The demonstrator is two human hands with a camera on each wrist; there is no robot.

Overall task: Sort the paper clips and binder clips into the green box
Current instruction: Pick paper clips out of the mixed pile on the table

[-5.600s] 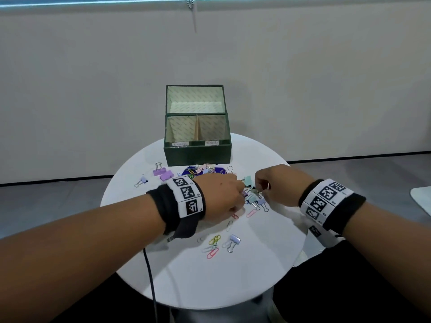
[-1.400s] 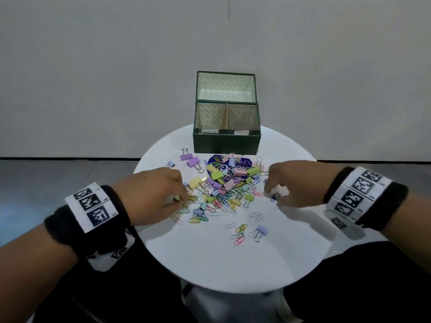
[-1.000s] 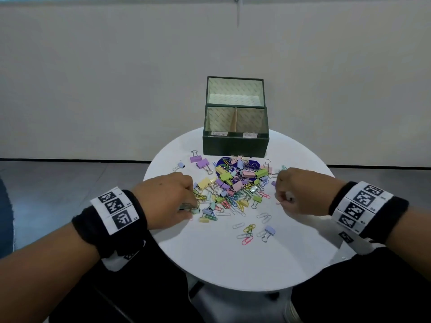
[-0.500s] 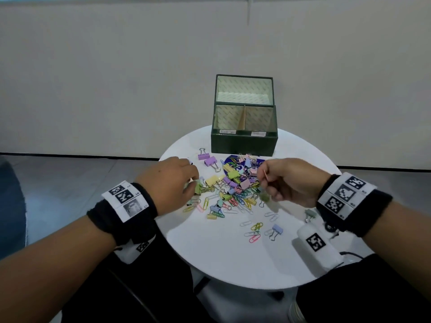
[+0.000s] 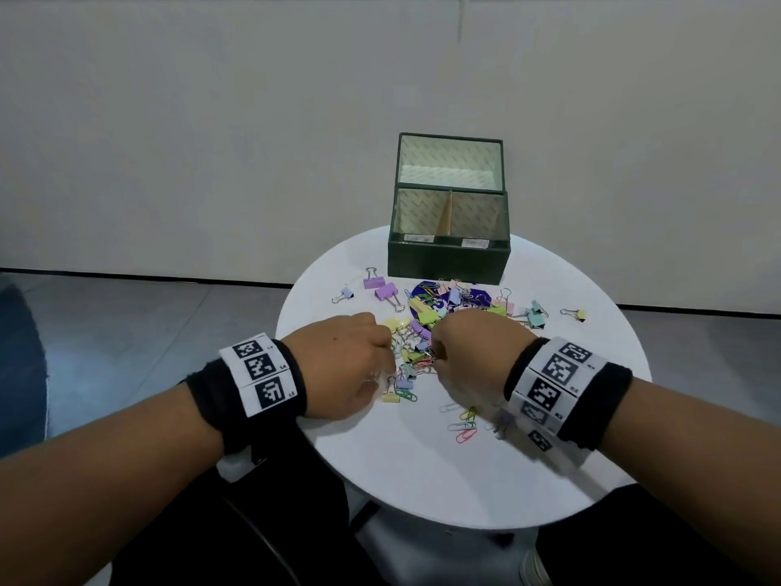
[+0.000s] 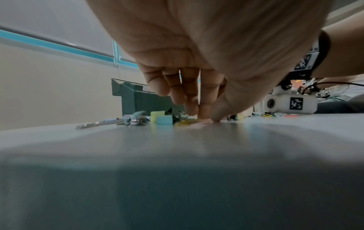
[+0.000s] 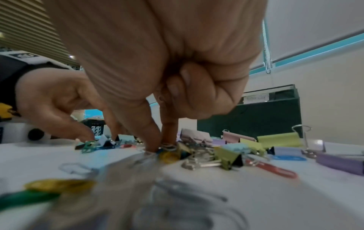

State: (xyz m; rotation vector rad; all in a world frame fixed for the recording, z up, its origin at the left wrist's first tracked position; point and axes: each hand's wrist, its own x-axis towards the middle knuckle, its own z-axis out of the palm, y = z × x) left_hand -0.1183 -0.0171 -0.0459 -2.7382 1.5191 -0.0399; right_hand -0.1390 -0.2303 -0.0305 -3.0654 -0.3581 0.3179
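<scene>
A heap of coloured binder clips and paper clips (image 5: 443,306) lies on the round white table (image 5: 422,480), in front of the green box (image 5: 448,258), which is open with two front compartments. Both hands reach down into the near side of the heap. My left hand (image 5: 391,361) has its thumb and fingertips (image 6: 204,114) down on the tabletop, pinching at a flat yellow paper clip (image 6: 185,123). My right hand (image 7: 160,145) pinches a silver wire clip (image 7: 167,146) between thumb and forefinger, its other fingers curled into the palm.
Purple binder clips (image 5: 380,287) lie left of the heap, and mint and yellow ones (image 5: 534,313) lie to its right. Loose paper clips (image 5: 462,429) sit near my right wrist. A wall stands close behind the box. The table edge is just under my forearms.
My right hand has come down from above the heap into its near edge. My left hand has moved right, so both hands now sit close together. The view has shifted a little.
</scene>
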